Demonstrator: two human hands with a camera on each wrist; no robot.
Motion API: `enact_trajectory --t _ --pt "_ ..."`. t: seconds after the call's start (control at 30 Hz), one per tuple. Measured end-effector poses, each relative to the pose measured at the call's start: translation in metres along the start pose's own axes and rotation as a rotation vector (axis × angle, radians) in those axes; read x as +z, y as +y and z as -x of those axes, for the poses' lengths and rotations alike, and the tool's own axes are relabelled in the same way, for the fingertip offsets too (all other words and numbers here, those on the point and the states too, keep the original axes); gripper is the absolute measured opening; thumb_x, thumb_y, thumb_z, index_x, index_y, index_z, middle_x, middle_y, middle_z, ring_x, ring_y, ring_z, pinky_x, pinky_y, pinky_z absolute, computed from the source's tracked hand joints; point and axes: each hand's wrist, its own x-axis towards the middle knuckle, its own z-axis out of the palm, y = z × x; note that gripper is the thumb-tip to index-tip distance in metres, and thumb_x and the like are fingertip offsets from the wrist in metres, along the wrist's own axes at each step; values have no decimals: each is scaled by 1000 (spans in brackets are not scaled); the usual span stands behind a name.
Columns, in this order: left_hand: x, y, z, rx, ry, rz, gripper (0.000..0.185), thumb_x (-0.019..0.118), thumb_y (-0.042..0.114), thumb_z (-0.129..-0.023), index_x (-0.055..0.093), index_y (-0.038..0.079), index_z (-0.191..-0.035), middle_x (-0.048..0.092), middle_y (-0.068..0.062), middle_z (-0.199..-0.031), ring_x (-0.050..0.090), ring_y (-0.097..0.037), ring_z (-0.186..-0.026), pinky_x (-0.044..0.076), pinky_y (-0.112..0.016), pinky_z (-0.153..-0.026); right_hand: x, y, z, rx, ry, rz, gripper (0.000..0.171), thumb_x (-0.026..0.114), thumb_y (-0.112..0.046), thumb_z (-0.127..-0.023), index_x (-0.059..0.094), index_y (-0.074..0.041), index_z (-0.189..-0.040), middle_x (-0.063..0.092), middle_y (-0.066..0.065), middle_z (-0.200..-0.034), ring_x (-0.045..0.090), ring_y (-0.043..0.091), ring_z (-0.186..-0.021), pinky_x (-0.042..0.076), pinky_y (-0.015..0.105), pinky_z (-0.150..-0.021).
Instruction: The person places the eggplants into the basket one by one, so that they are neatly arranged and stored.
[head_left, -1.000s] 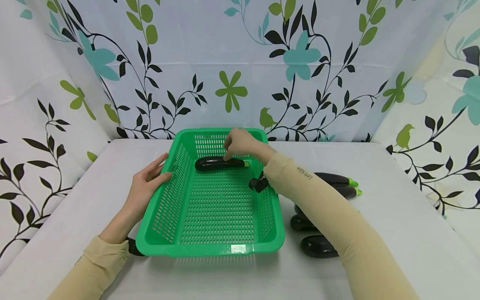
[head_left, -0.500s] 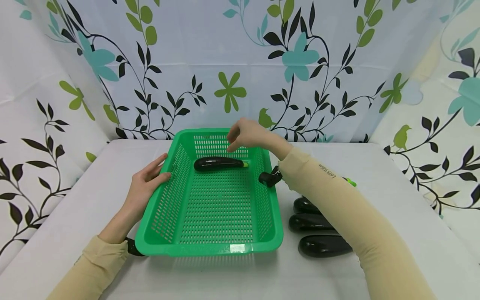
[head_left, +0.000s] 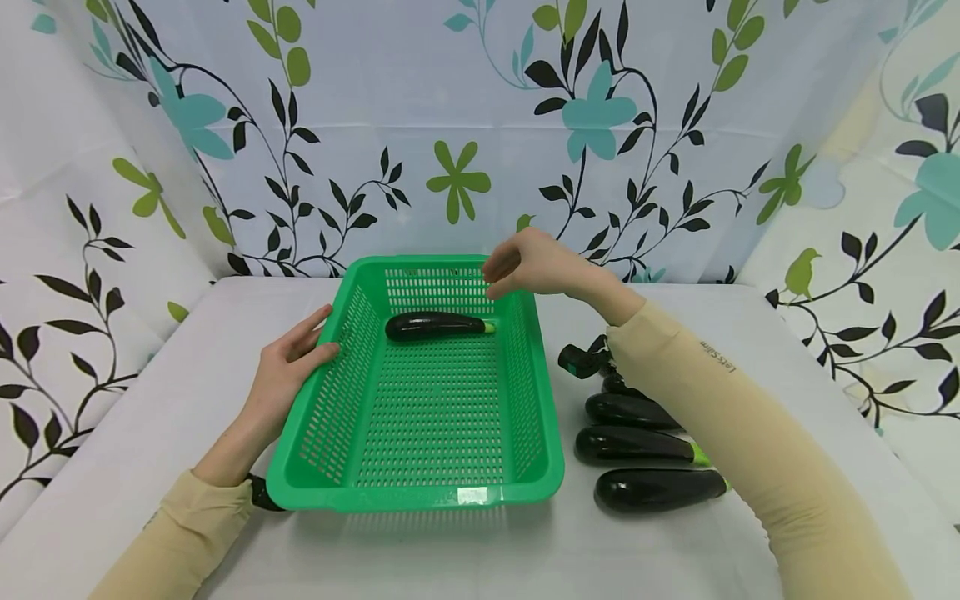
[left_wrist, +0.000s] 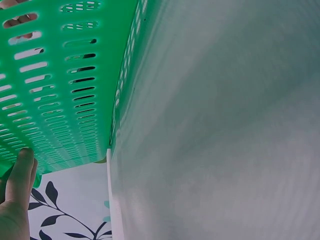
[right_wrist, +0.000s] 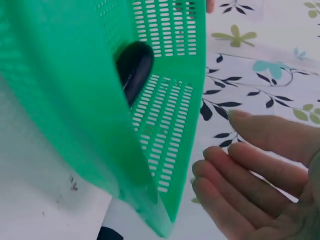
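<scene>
A green perforated plastic basket (head_left: 375, 498) stands on the white table. Inside, near its far wall, lies one dark glossy eggplant (head_left: 431, 326), green stem to the right. My left hand (head_left: 281, 375) holds the basket's left rim, thumb over the edge; in the left wrist view its fingers (left_wrist: 21, 175) lie against the outer wall. Over the far right corner hovers my right hand (head_left: 543, 265), fingers loosely bent and nothing in them. The right wrist view shows that hand's palm beside the basket, with the eggplant (right_wrist: 136, 70) partly behind the wall.
Right of the basket several eggplants (head_left: 633, 445) lie in a column, the farther ones partly hidden by my right sleeve (head_left: 720, 400). A black wrist camera (head_left: 581, 361) hangs under that wrist. Behind the table hangs a leaf-patterned curtain (head_left: 457, 108).
My right hand has let go of the eggplant in the basket, risen, and moved right toward the far right corner. The eggplant stays in place, and my left hand keeps its hold.
</scene>
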Motion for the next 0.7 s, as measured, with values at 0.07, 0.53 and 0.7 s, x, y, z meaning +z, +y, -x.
enact_trajectory --t 0.07,0.53,0.7 --pt "0 0 0 -1 2 1 63 59 26 -102 31 15 -158 44 -24 -151 64 6 -102 58 -18 -77 -3 3 6 -10 5 -5 33 78 -16 -87 72 -5 -118 72 11 -118 68 22 -109 54 38 -97" --pt "0 -2 -1 2 5 -9 63 59 26 -102 32 16 -158 48 -21 -150 66 4 -100 59 -19 -76 -27 38 58 8 88 -6 34 77 -20 -89 72 -8 -120 73 6 -115 69 20 -107 56 40 -94" --pt "0 -1 -1 0 5 -12 63 59 26 -102 32 16 -158 47 -22 -150 65 5 -101 58 -19 -77 -33 59 75 9 98 6 35 77 -21 -90 71 -7 -121 73 6 -117 70 20 -107 57 37 -93"
